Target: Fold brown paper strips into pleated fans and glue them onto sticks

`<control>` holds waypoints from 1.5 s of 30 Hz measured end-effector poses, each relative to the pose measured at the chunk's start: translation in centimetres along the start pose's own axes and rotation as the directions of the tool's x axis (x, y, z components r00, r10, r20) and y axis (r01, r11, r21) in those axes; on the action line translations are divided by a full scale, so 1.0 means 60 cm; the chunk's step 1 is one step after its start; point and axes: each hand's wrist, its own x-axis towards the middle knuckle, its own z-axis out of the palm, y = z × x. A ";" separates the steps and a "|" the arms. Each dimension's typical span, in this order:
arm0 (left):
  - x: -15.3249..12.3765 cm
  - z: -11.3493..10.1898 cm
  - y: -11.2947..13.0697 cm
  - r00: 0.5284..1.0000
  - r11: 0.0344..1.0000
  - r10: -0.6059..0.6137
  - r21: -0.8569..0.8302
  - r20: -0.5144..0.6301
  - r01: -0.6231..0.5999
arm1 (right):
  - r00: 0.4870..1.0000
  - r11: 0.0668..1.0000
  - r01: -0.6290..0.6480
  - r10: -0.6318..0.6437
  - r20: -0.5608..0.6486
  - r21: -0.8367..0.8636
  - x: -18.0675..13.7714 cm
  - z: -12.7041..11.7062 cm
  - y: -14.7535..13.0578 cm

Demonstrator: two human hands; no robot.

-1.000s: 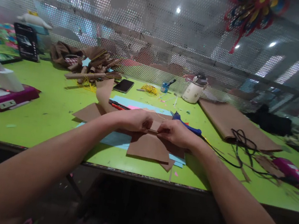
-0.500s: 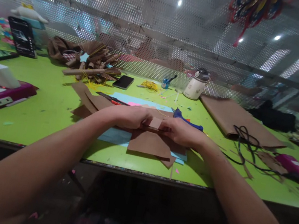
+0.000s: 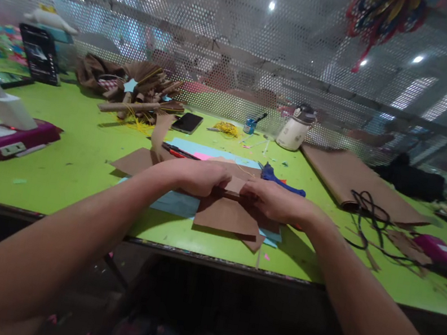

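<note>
My left hand [image 3: 206,179] and my right hand [image 3: 272,198] are closed on a strip of brown paper [image 3: 231,195], one at each end of its folded edge. The edge looks rolled into a narrow dark fold between them. Under it, a brown paper piece [image 3: 226,216] spreads toward the table's front, over light blue paper [image 3: 175,203]. More brown paper [image 3: 134,161] sticks out past my left hand. A red and black cutter [image 3: 181,152] lies behind that hand. Blue-handled scissors or pliers [image 3: 279,179] lie just beyond my right hand. My fingertips are partly hidden.
Farther back are a phone [image 3: 187,122], yellow string [image 3: 227,129], a blue jar [image 3: 250,126] and a white bottle [image 3: 293,130]. Folded brown paper [image 3: 354,181] and a black cable [image 3: 364,214] lie right. A purple power strip [image 3: 5,139] stands left, before a brown paper bouquet [image 3: 133,89].
Between my hands the paper's edge now shows a darker, thicker fold. The brown paper behind my left hand has shifted, one flap now standing up. Both hands stay in nearly the same place.
</note>
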 end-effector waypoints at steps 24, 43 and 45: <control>0.004 -0.014 -0.020 0.986 0.902 0.055 -0.416 -0.160 -0.118 | 0.883 0.910 -0.076 -0.129 -0.451 -0.409 0.006 0.001 -0.042; 0.000 -0.015 -0.004 0.974 0.784 0.136 -0.582 -0.179 -0.216 | 0.766 0.993 0.042 -0.102 -0.635 -0.109 0.007 -0.009 -0.025; 0.000 -0.014 -0.005 0.977 0.824 0.112 -0.532 -0.181 -0.193 | 0.752 0.996 0.093 -0.060 -0.657 0.015 0.003 -0.014 -0.026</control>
